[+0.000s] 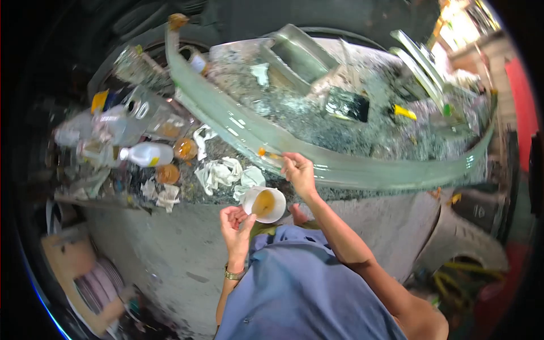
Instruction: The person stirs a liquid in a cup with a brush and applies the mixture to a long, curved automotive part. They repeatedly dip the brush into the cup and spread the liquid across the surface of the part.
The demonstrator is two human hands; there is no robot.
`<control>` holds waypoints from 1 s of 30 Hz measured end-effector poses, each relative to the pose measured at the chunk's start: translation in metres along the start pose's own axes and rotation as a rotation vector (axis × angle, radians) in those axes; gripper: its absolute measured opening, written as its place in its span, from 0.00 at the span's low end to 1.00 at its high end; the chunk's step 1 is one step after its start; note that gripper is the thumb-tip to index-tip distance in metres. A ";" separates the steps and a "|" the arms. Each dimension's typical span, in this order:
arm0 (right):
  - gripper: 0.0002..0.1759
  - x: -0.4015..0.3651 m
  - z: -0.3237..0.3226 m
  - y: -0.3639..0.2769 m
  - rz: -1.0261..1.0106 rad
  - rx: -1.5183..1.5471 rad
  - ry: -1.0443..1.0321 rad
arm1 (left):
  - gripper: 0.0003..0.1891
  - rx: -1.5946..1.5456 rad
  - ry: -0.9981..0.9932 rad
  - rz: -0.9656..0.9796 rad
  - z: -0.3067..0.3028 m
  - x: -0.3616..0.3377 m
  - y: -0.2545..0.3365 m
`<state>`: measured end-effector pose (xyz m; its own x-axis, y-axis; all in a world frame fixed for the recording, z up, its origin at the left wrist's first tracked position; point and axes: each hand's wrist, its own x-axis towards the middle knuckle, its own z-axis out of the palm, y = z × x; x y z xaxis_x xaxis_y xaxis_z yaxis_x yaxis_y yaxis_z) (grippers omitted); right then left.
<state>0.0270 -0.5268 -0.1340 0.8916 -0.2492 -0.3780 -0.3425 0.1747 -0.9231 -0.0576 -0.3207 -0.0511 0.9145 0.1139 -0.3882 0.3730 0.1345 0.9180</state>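
Note:
My left hand (235, 226) is closed round the side of a white cup (279, 208), which is tipped toward me and shows amber liquid inside. In my right hand (299, 174) a small brush (272, 154) is pinched, its orange-wet end pointing left. That end lies over a long, curved, glossy pale-green strip (243, 127), apparently fibreglass, that spans the bench; whether it touches is hard to tell. An orange blob (178, 21) caps the strip's far left end. Crumpled white cloths (220, 173) lie just beyond the cup.
Left on the stained workbench (374, 133) stand a white bottle (147, 154), amber-filled containers (186, 148) and clear plastic jugs (113, 126). A metal rectangular tray (334, 59), a dark box (347, 104) and a yellow tube (404, 112) lie beyond the strip. A grey plastic chair (459, 238) stands at right.

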 end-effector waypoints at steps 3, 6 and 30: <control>0.09 -0.018 -0.030 0.026 -0.073 -0.277 0.163 | 0.24 0.020 -0.097 -0.003 -0.009 0.019 0.011; 0.09 -0.037 -0.075 0.029 0.058 -0.408 0.295 | 0.24 0.024 -0.177 0.005 -0.017 0.043 0.016; 0.09 0.004 0.005 -0.038 -0.077 -0.839 0.106 | 0.25 0.080 -0.350 -0.025 -0.045 0.108 0.039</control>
<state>0.0448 -0.5296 -0.0996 0.9036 -0.3262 -0.2777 -0.4249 -0.6005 -0.6774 0.0491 -0.2590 -0.0611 0.8978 -0.2348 -0.3726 0.3948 0.0540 0.9172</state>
